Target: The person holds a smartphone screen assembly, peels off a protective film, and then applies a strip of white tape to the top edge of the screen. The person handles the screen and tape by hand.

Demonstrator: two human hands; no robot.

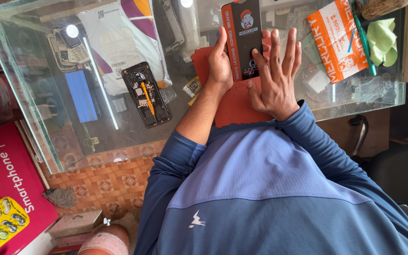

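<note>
A flat black-and-orange package [242, 40] is held upright over the red mat [234, 106], long axis pointing away from the body, gripped along its edge by the left hand [220, 61]; the right hand [276, 78] is laid spread-fingered against its lower face.

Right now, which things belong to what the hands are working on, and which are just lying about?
In hand:
- black and orange flat pack, gripped by left hand, right hand flat on it
- red mat beneath

Lying about:
- opened phone
- orange pouch
- green cloth
- old keypad phones
</note>
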